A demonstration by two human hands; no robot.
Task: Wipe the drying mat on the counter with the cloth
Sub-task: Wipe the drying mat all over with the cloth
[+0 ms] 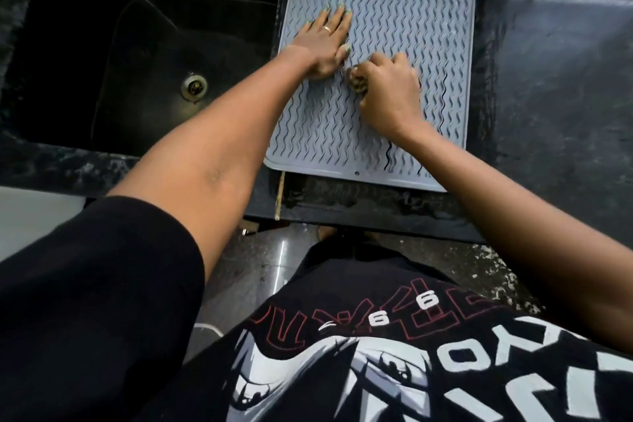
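"66" on black shirt (394, 353)

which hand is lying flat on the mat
The left hand, fingers spread flat on the grey drying mat; the right hand is curled around the bunched cloth.

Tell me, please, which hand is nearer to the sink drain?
Left. The left hand presses flat on the drying mat by its sink-side edge; the right hand, gripping the cloth, lies farther from the drain.
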